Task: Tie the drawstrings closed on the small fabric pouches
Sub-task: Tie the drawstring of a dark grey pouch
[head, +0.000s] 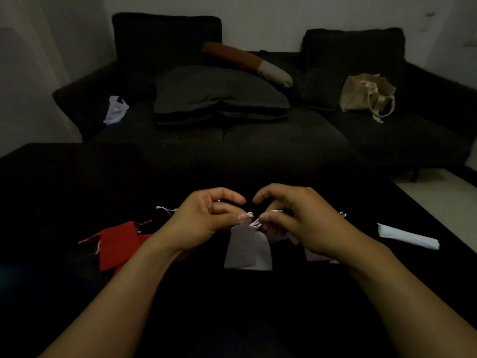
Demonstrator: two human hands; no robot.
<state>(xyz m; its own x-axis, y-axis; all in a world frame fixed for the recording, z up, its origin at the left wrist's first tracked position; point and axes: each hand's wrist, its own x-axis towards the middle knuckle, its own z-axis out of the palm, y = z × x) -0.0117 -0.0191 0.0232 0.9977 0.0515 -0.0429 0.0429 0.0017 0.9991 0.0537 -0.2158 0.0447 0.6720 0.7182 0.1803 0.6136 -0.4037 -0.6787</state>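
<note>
Tying of a drawstring at the mouth of a grey pouch [246,250], which is held just below the fingertips of both hands above a dark table [77,182]. The left hand [204,218] is seen with thumb and a curled finger pinched on the pale drawstring [254,221], the index finger being arched above and free; the right hand [291,215] is likewise curled, its thumb and fingers closed narrowly on the other part of the cord, the index finger raised opposite its counterpart. The cord is bunched directly between the two thumb tips, at the gathered neck of the pouch, and the body of the pouch hangs or rests beneath that point toward the wrists. The arrangement is judged to serve tension: each end is held by one hand so that a knot can be drawn against the neck. Whether a knot has already been formed cannot be told, the cord being small and dim. Further pale pouches [317,254] are partly hidden beneath the right hand. A heap of red pouches [117,245] lies outside the left hand, well apart from its fingers, and a white folded packet [407,236] lies beyond the right wrist. A dark sofa [258,130] bearing a beige bag [366,94] is seen behind.
</note>
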